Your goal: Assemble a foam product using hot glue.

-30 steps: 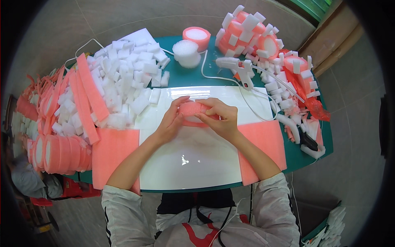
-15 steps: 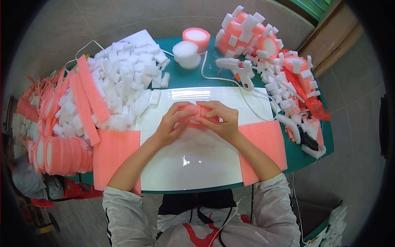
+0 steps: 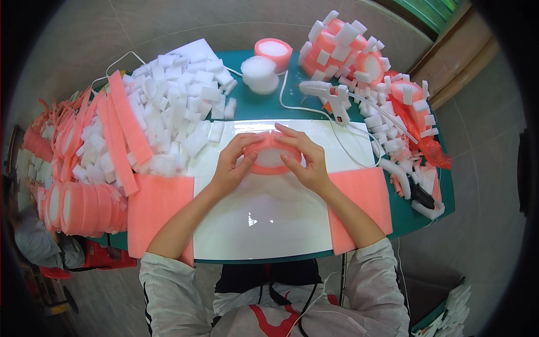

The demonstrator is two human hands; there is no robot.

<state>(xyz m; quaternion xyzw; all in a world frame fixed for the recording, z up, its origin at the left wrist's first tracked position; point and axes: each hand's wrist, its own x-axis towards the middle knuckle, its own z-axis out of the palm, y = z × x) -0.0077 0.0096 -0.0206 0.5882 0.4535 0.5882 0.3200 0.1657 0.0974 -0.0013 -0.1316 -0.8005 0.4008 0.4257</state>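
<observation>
Both hands are closing around a pink foam ring with a white foam centre (image 3: 272, 154), which is sitting on the glossy white board (image 3: 269, 224) in the middle of the counter (image 3: 255, 106). The left hand (image 3: 233, 168) is cupping the ring's left side with fingers curled over its rim, and the right hand (image 3: 306, 163) is mirroring it, fingertips pressing on the top and right edge. Held from two sides like this, the strip is probably being kept wrapped tight round the core.

The supplies are lying in reach on either side: a heap of white foam blocks (image 3: 179, 112) and long pink foam strips (image 3: 120, 129) to the left, with finished pink rolls (image 3: 78, 205) stacked at the far left edge. A white glue gun (image 3: 331, 92) is resting just beyond the board on the right, its cord looping across the board's corner. Behind it a pile of pink rings studded with white blocks (image 3: 359, 62) is crowding the right end.

Flat pink foam sheets (image 3: 160, 210) are flanking the board under the forearms. The near half of the board is offering the only open room; the counter's sides and back are hemmed in by piles.
</observation>
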